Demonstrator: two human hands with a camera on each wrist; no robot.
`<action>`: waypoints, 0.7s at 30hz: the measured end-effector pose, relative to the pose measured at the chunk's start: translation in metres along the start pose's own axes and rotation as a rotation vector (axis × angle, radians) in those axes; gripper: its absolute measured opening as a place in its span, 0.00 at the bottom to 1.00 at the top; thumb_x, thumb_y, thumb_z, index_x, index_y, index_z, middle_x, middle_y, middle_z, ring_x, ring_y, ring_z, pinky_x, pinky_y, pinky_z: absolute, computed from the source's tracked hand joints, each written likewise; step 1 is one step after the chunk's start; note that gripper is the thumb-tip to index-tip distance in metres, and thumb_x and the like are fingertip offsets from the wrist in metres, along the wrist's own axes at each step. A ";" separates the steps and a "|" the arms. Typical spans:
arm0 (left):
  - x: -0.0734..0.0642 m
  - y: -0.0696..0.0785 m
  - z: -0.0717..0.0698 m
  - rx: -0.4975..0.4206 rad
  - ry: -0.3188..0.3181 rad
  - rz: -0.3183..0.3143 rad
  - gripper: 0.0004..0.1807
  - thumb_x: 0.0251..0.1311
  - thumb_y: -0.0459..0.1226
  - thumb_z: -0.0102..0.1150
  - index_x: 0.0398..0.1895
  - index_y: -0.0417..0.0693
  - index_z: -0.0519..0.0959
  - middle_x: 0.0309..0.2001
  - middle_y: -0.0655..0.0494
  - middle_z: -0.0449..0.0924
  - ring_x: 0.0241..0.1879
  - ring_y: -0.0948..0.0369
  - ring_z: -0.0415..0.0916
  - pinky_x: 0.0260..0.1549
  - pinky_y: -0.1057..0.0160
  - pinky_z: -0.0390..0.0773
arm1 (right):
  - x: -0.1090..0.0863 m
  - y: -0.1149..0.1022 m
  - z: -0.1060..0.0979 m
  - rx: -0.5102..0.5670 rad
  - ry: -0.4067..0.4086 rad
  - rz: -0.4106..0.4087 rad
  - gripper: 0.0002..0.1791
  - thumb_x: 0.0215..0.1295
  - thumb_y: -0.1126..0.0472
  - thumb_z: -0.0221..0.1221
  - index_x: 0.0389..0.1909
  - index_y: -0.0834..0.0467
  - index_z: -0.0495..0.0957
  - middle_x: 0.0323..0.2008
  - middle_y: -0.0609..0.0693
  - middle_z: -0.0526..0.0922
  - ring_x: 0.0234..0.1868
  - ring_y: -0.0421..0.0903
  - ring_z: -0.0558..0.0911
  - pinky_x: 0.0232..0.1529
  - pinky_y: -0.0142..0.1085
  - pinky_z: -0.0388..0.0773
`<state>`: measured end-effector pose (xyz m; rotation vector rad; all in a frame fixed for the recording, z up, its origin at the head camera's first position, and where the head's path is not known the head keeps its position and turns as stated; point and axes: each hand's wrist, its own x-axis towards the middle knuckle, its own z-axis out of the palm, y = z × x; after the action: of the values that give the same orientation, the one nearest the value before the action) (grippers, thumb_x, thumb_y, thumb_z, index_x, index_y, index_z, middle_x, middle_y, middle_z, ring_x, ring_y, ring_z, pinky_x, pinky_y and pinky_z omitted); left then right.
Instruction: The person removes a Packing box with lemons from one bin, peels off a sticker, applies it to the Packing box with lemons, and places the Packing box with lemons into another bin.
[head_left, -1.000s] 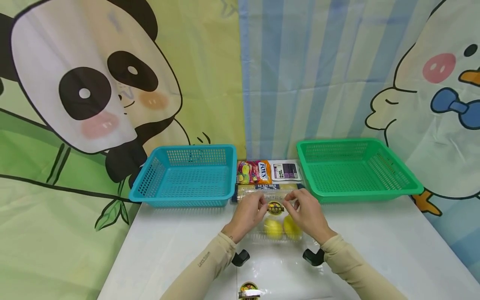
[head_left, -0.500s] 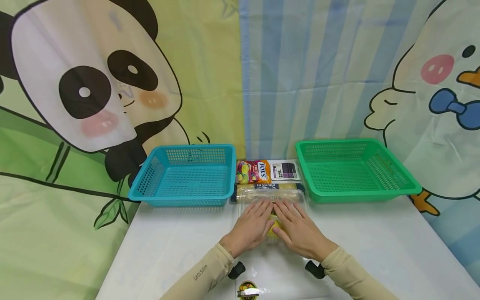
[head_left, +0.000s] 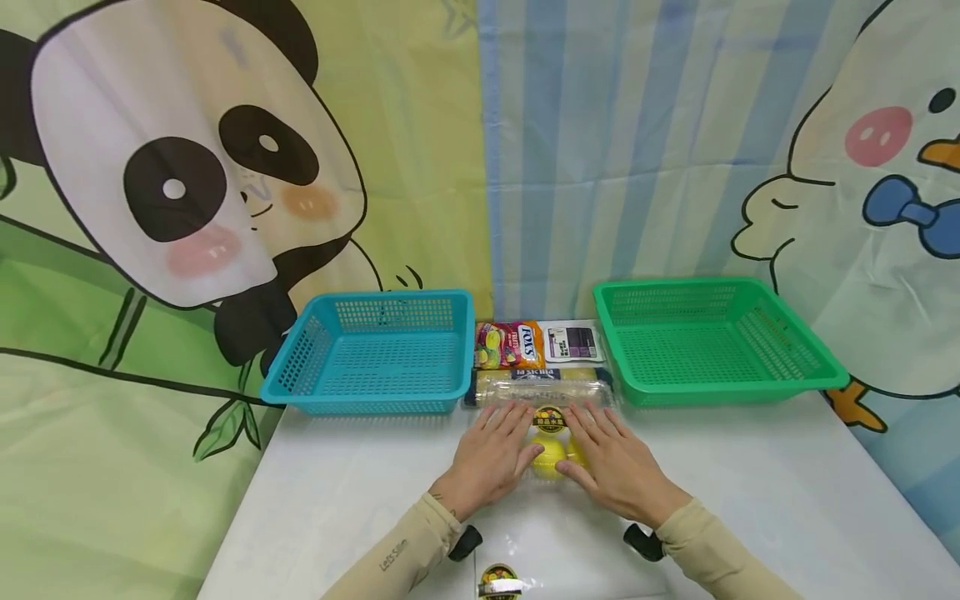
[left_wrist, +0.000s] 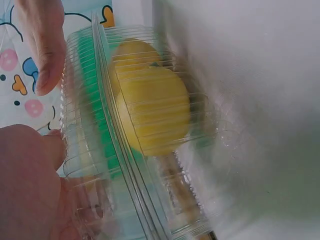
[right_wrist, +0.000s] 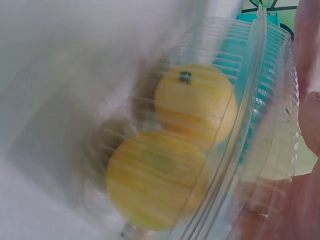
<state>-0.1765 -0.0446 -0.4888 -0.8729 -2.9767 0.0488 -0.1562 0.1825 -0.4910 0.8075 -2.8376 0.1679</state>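
Observation:
A clear plastic clamshell box [head_left: 525,392] lies on the white table before me, its lid down. Two round yellow fruits [head_left: 549,458] sit inside, one with a green stem end [right_wrist: 185,77] visible in the right wrist view. On the lid is a black and yellow round sticker [head_left: 550,419]. My left hand [head_left: 487,462] rests on the left part of the lid with fingers straight. Likewise flat, my right hand [head_left: 622,467] rests on the right part. The thumbs point toward each other over the fruit, with a gap between the hands.
Left stands a blue basket [head_left: 375,408], right a green basket [head_left: 735,390]. Between them lie a Fox's candy bag [head_left: 508,345] and a white and purple packet [head_left: 572,342]. A long dark-ended pack [head_left: 474,387] lies just behind the box. Nearer me is a second round sticker [head_left: 498,581].
My fingers were bent and raised over the box; they came down flat with the hands together at the middle of the lid. Since then the hands have slid apart, uncovering the sticker and fruit.

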 end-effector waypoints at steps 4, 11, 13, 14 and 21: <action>0.000 -0.002 0.000 -0.001 -0.001 0.009 0.38 0.79 0.60 0.22 0.80 0.49 0.56 0.80 0.54 0.56 0.79 0.55 0.52 0.78 0.51 0.53 | -0.002 0.002 0.000 0.004 0.003 0.006 0.41 0.76 0.37 0.48 0.75 0.64 0.62 0.74 0.61 0.66 0.77 0.61 0.61 0.76 0.56 0.58; -0.003 -0.005 -0.001 -0.100 0.034 0.020 0.35 0.80 0.57 0.26 0.80 0.48 0.55 0.80 0.51 0.55 0.80 0.51 0.51 0.78 0.50 0.50 | -0.002 0.002 -0.002 0.023 0.018 0.005 0.41 0.76 0.38 0.49 0.76 0.64 0.61 0.75 0.60 0.65 0.77 0.62 0.60 0.75 0.57 0.58; -0.004 -0.007 -0.001 -0.160 0.063 0.022 0.34 0.80 0.56 0.29 0.80 0.48 0.56 0.80 0.49 0.54 0.80 0.50 0.49 0.78 0.49 0.50 | -0.002 0.003 -0.004 0.040 0.021 0.005 0.41 0.75 0.38 0.50 0.76 0.63 0.60 0.76 0.60 0.63 0.78 0.62 0.59 0.75 0.57 0.58; -0.004 -0.008 -0.002 -0.187 0.082 0.021 0.34 0.80 0.55 0.30 0.80 0.49 0.56 0.80 0.48 0.54 0.80 0.49 0.49 0.78 0.48 0.50 | -0.002 0.004 -0.005 0.053 0.025 0.005 0.41 0.75 0.39 0.50 0.77 0.63 0.59 0.76 0.59 0.62 0.78 0.61 0.59 0.76 0.57 0.57; -0.011 -0.020 -0.009 -0.434 0.220 -0.168 0.33 0.77 0.52 0.47 0.79 0.49 0.61 0.78 0.41 0.57 0.77 0.41 0.55 0.73 0.39 0.60 | -0.006 0.029 -0.024 0.140 0.137 0.055 0.40 0.76 0.47 0.54 0.79 0.62 0.53 0.79 0.60 0.57 0.78 0.62 0.58 0.76 0.57 0.54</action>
<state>-0.1775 -0.0677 -0.4789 -0.5985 -2.8758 -0.6736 -0.1633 0.2140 -0.4700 0.7147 -2.7440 0.4169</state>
